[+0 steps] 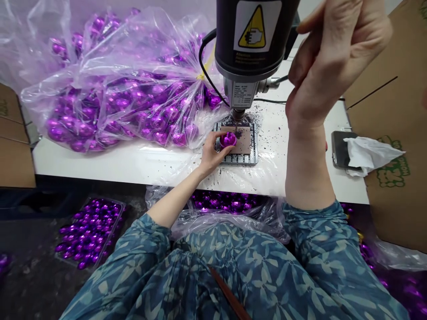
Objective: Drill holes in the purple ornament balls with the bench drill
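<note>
My left hand (213, 151) pinches a shiny purple bauble (228, 139) between thumb and fingers. The bauble rests on a brown board (245, 144), which lies on the slotted metal base (254, 155) of a bench drill press (248, 62). Above and slightly behind the bauble is the drill chuck (238, 114); I cannot make out its bit. Raised at the upper right, beside the motor housing, my right hand (336, 53) has its fingers curled closed. Whatever it grips is hidden.
A clear plastic bag (133, 102) full of purple baubles covers the table's (100, 164) left side. Dark shavings surround the base. At right lie a dark flat device (340, 149), a white tissue (370, 153) and cardboard (400, 102). A tray of baubles (90, 231) stands below left.
</note>
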{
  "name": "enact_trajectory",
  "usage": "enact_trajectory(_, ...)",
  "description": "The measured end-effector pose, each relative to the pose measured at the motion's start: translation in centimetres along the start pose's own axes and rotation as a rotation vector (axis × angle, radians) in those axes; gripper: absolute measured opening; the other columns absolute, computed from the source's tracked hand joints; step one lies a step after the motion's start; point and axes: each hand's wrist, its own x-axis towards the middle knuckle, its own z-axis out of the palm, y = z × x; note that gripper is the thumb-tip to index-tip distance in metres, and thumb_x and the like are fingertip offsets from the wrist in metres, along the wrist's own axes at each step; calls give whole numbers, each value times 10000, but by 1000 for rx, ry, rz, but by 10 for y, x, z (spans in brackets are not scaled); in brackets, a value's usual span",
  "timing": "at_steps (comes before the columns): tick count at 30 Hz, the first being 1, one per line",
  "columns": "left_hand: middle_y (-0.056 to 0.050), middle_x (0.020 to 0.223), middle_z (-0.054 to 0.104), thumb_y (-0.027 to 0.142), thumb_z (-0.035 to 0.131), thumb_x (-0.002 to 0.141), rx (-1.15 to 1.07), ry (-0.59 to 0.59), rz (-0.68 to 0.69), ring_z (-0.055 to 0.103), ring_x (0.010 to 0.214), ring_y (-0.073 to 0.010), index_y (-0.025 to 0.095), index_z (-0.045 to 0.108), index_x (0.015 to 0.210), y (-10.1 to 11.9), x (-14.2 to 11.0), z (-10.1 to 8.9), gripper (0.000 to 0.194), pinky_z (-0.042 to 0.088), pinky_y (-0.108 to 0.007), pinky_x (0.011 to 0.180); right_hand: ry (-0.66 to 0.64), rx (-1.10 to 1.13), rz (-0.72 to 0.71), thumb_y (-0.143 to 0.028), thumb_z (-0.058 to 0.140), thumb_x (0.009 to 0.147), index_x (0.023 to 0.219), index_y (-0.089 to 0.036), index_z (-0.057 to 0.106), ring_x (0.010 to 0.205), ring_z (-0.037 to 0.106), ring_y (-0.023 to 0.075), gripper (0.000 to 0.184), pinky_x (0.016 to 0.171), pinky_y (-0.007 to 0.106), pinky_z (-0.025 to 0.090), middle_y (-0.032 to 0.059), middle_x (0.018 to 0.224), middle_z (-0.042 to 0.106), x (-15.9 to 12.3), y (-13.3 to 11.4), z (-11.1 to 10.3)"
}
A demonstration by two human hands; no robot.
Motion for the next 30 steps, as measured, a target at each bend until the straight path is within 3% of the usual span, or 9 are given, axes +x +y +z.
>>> enact_trajectory(3, -63, 1108, 760, 507, 801, 917, -14, -163, 96, 721, 1015, -230, 268, 663, 1176, 25, -35, -26, 378, 608, -434, 917, -66, -4, 84, -727, 579, 566, 608, -123, 520, 346, 349, -20, 608, 404, 198, 158, -74, 480, 472, 7, -2, 0)
enact_trajectory(8, -52, 953, 766, 426, 749, 956, 352, -897, 277, 726, 819, -226, 240, 712, 1128, 50, -114, -69, 256, 599, -371, 717, -116, -12, 77, -722, 592, 574, 596, -126, 549, 366, 370, -23, 598, 437, 197, 182, -67, 465, 467, 11, -4, -1)
enact_trajectory(11, -94, 1055, 788, 335, 745, 943, 689, -1023, 326, 748, 867, -291, 231, 738, 1222, 46, -145, -81, 298, 603, -443, 740, -109, -11, 75, -688, 646, 589, 606, -135, 532, 378, 355, -34, 564, 455, 185, 168, -75, 487, 472, 11, -3, -1)
enact_trajectory(13, -64, 1012, 799, 323, 648, 1002, 605, -966, 320, 748, 820, -266, 291, 740, 1262, 38, -144, -84, 277, 618, -451, 729, -86, -3, 67, -683, 658, 593, 631, -134, 525, 394, 366, -44, 566, 465, 167, 187, -76, 526, 515, 11, -1, -1)
enact_trajectory(16, -17, 891, 784, 269, 507, 1048, 291, -619, 287, 743, 774, -214, 378, 746, 1202, 22, -97, -84, 305, 636, -428, 696, -43, 13, 39, -733, 631, 595, 647, -123, 544, 422, 408, -44, 618, 477, 157, 239, -55, 561, 561, 11, 3, -1)
enact_trajectory(19, -58, 1010, 793, 236, 540, 1021, 166, -187, 234, 755, 948, -230, 315, 741, 1166, -4, -3, -74, 260, 633, -449, 821, -39, -3, 25, -725, 657, 645, 638, -124, 566, 423, 405, -35, 608, 471, 178, 215, -53, 553, 551, 10, 4, -1)
enact_trajectory(21, -78, 1040, 783, 228, 562, 999, 134, -45, 118, 730, 969, -239, 257, 740, 1101, -28, 67, -60, 207, 607, -463, 892, -42, -10, 18, -709, 671, 674, 623, -132, 565, 398, 376, -24, 589, 450, 197, 175, -65, 495, 470, 9, 4, -1)
enact_trajectory(25, -84, 961, 733, 195, 780, 788, 102, 10, -55, 685, 1040, -316, 249, 692, 874, -82, 168, -24, 134, 531, -525, 1057, -19, 3, -11, -674, 689, 716, 590, -129, 566, 364, 355, -6, 573, 416, 214, 160, -68, 426, 311, 8, 1, -1)
enact_trajectory(30, -78, 1061, 705, 171, 840, 722, 85, -30, -150, 641, 1223, -319, 228, 661, 947, -118, 192, 5, 293, 430, -551, 1197, -21, -12, -25, -645, 675, 751, 563, -135, 537, 356, 340, 2, 560, 415, 238, 160, -62, 413, 323, 8, 0, 0)
